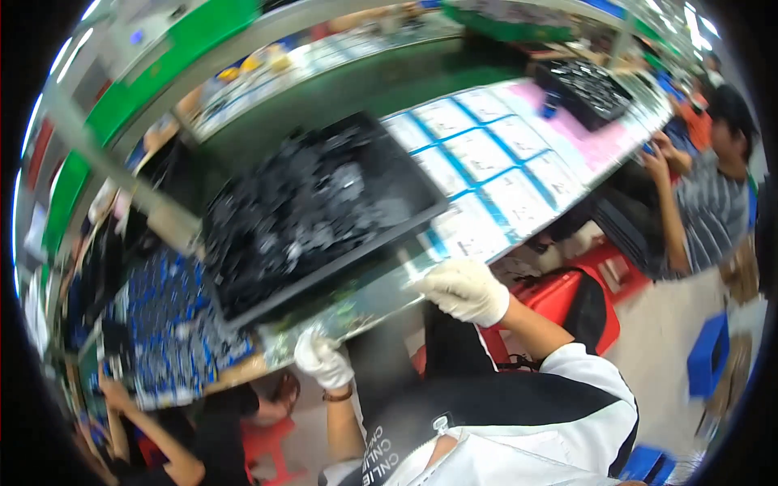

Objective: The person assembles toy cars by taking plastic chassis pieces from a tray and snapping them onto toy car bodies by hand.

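My left hand (pixel 322 360), in a white glove, rests at the near edge of the workbench (pixel 356 304), below a large black tray (pixel 312 211) heaped with several small dark parts. My right hand (pixel 463 290), also gloved in white, is at the bench edge just right of the tray's near corner, fingers curled; motion blur hides whether it holds anything. Neither hand clearly grips the tray.
White sheets with blue borders (pixel 486 162) cover the bench to the right. A second black tray (pixel 585 91) sits farther along. A blue-patterned pile (pixel 162 324) lies left. A person in a striped shirt (pixel 713 202) sits right, another (pixel 203 429) below left. A red stool (pixel 579 304) stands under the bench.
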`<state>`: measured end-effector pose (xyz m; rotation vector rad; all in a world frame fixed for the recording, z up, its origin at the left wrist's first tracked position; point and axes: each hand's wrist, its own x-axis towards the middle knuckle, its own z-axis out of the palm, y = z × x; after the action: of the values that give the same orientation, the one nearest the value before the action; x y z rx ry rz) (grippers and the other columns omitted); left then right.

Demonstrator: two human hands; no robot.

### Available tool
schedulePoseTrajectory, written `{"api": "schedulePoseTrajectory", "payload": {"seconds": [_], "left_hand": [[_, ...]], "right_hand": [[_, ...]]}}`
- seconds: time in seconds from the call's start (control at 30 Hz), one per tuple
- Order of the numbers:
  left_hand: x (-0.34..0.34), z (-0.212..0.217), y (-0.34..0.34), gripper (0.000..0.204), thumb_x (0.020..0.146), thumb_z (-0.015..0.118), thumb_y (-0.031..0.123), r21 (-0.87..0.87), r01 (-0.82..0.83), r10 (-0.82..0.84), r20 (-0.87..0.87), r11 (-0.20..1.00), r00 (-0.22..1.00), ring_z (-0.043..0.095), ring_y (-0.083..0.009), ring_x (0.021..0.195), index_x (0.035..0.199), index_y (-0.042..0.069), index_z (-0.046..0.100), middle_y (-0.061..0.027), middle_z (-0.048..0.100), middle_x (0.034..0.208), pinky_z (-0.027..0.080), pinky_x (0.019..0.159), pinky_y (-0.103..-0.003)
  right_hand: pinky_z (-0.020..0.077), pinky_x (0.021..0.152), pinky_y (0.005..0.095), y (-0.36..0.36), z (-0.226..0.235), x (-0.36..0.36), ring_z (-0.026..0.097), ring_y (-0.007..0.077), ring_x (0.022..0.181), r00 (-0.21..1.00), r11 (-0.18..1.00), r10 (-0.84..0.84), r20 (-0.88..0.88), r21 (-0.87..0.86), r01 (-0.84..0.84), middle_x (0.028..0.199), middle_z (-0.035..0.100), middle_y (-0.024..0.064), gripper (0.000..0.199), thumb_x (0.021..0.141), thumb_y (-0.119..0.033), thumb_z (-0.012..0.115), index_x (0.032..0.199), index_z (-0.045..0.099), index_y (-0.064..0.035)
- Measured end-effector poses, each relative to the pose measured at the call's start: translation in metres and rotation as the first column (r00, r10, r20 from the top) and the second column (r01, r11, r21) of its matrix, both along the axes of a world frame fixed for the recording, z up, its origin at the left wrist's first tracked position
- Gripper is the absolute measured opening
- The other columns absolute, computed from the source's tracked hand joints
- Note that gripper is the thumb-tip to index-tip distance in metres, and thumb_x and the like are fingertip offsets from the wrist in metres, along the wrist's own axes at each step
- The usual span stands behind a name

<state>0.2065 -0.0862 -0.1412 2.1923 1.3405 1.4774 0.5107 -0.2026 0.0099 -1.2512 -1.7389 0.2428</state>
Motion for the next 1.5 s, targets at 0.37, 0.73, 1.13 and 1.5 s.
{"api": "schedulePoseTrajectory", "payload": {"seconds": [0.37,0.73,1.13,1.5], "left_hand": [[0.065,0.047,-0.004,0.042,0.095,0.055,0.009,0.415,0.053,0.048,-0.228,0.908,0.972,0.038,-0.0321,0.044,0.056,0.007,0.039,-0.011,0.037,0.052,0.03,0.043,-0.043],[0.067,0.043,0.002,0.05,0.097,0.054,0.02,0.391,0.018,0.158,-0.412,0.92,0.898,0.039,-0.0323,0.046,0.053,0.009,0.032,-0.0106,0.034,0.052,0.028,0.044,-0.045],[0.069,0.039,0.0,0.046,0.095,0.053,0.02,0.384,0.002,0.18,-0.437,0.923,0.881,0.04,-0.0316,0.048,0.054,0.008,0.035,-0.0105,0.037,0.054,0.029,0.046,-0.045],[0.057,0.033,-0.004,0.044,0.096,0.056,0.024,0.296,-0.051,0.144,-0.302,0.954,0.942,0.048,-0.0311,0.052,0.058,0.005,0.045,-0.0102,0.048,0.059,0.039,0.052,-0.043]], "right_hand": [[0.0516,0.081,0.0368,-0.05,-0.039,0.314,0.067,0.0288,0.092,0.343,0.34,-0.909,0.237,-0.053,0.939,0.1,0.07,0.0161,0.025,0.088,-0.019,0.065,0.111,0.068,-0.009],[0.0504,0.091,0.0461,0.039,-0.044,0.452,0.064,0.0338,0.109,0.044,-0.048,-0.859,0.51,-0.166,0.985,0.122,0.063,0.0135,0.041,0.091,-0.018,0.054,0.132,0.054,-0.0202],[0.0503,0.08,0.0493,0.032,-0.075,0.492,0.065,0.0381,0.095,-0.002,-0.032,-0.882,0.471,-0.055,0.998,0.101,0.068,0.0183,0.02,0.091,-0.026,0.058,0.106,0.064,-0.0142],[0.0514,0.066,0.0411,-0.015,-0.004,0.253,0.065,0.0339,0.078,0.416,0.64,-0.723,0.551,0.311,0.702,0.089,0.065,0.0118,0.016,0.086,-0.014,0.066,0.101,0.062,-0.0134]]}}
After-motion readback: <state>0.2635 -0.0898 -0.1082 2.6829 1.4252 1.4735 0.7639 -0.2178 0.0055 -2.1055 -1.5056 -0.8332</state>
